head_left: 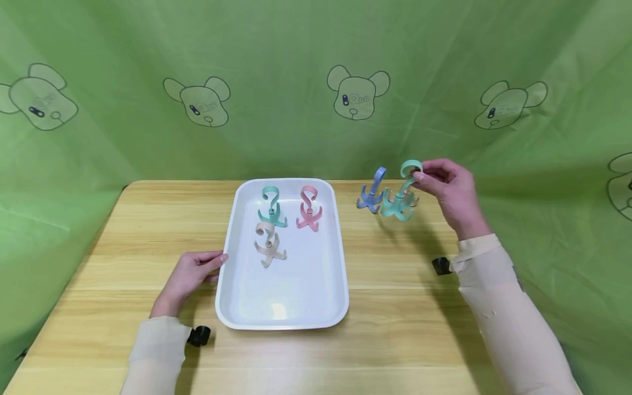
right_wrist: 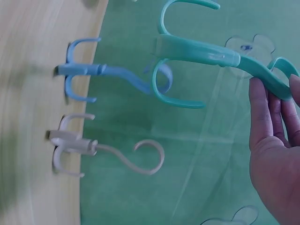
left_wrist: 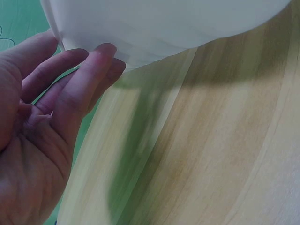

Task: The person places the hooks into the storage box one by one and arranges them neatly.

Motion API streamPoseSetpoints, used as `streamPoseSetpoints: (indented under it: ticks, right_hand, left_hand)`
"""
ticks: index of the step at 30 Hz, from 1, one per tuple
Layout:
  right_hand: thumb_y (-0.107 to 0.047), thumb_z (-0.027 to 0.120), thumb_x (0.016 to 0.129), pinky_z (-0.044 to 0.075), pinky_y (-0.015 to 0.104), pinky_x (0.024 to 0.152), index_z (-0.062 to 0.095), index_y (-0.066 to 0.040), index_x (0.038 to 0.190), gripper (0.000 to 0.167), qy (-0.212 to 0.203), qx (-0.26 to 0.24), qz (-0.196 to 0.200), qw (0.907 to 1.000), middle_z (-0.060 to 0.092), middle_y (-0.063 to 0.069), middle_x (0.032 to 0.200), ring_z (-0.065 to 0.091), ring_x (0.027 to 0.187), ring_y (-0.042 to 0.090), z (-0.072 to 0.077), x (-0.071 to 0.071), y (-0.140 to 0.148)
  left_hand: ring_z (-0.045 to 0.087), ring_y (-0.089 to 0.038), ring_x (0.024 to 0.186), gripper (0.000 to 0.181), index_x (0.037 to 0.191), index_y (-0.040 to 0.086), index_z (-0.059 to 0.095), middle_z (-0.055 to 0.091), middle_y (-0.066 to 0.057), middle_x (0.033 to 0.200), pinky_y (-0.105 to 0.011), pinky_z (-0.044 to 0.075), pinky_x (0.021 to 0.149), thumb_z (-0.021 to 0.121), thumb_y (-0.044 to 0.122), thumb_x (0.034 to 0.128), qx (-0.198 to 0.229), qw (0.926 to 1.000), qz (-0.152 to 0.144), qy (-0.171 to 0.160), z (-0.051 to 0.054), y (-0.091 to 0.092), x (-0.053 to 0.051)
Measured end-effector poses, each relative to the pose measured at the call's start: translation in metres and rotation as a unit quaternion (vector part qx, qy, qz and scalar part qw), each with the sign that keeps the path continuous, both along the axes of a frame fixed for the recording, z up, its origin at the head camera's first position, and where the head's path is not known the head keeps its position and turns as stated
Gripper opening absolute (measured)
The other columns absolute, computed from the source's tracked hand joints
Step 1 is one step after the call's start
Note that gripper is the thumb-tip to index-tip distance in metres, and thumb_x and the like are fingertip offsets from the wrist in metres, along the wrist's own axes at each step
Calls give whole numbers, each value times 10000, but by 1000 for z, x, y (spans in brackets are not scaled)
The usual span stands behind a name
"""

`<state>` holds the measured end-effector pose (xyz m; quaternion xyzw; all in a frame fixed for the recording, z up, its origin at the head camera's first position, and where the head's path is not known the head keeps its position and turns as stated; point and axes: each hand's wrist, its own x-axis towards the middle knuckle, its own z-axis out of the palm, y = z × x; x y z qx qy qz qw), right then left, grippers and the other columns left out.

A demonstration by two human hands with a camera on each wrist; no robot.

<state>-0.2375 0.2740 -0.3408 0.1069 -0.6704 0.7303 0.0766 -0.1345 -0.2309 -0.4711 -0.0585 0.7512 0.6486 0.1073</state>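
Observation:
My right hand (head_left: pixel 455 195) pinches the curled top of a mint-green rotating hook (head_left: pixel 396 207), holding it above the table's far right part; its claws hang downward. Just left of it, a blue hook (head_left: pixel 371 198) stands on its claws. A beige hook (right_wrist: pixel 75 142) stands beside the blue one in the right wrist view, mostly hidden behind the green hook in the head view. My left hand (head_left: pixel 190 272) holds the left rim of a white tray (head_left: pixel 301 285), thumb at the edge and fingers beneath. In the tray are a green hook (head_left: pixel 272 213), a pink hook (head_left: pixel 309 214) and a beige hook (head_left: pixel 270 251).
The wooden table (head_left: pixel 395 340) ends at a green curtain (head_left: pixel 281 137) with printed bear heads, which also hangs at both sides. A small black device (head_left: pixel 199 336) sits at my left wrist, another black device (head_left: pixel 441 266) at my right.

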Motion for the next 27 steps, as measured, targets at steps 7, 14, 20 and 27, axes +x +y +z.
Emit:
streamPoseSetpoints:
  ticks: [7, 14, 20, 27]
  right_hand:
    - [32, 722, 870, 584, 282, 812, 646, 64, 1063, 209, 235, 188, 104, 9995, 655, 128, 988, 657, 878, 211, 10, 10, -20]
    - [19, 721, 877, 589, 282, 802, 641, 71, 1067, 213, 376, 383, 249, 9982, 643, 129, 982, 641, 866, 205, 15, 18, -40]
    - [11, 722, 880, 587, 255, 796, 666, 33, 1053, 183, 394, 593, 333, 9969, 637, 117, 990, 612, 880, 187, 18, 23, -54]
    - [19, 716, 883, 581, 230, 763, 668, 25, 1054, 177, 333, 698, 480, 9958, 646, 104, 978, 608, 866, 184, 18, 24, -67]
  left_hand:
    - [680, -181, 955, 438, 1266, -95, 590, 603, -269, 1244, -317, 594, 801, 671, 210, 963, -62, 10000, 18, -1, -1, 0, 0]
    - [676, -184, 968, 457, 1268, -96, 589, 603, -267, 1246, -319, 592, 807, 676, 230, 960, -63, 10000, -16, 24, -2, 0, 0]
    - [675, -162, 954, 460, 1270, -96, 586, 606, -262, 1245, -312, 593, 803, 672, 235, 962, -84, 10000, 3, -8, 0, -1, 0]
    - [674, -167, 952, 441, 1267, -94, 588, 603, -263, 1247, -304, 597, 789, 667, 218, 966, -88, 10000, 25, -10, 5, 1, 2]
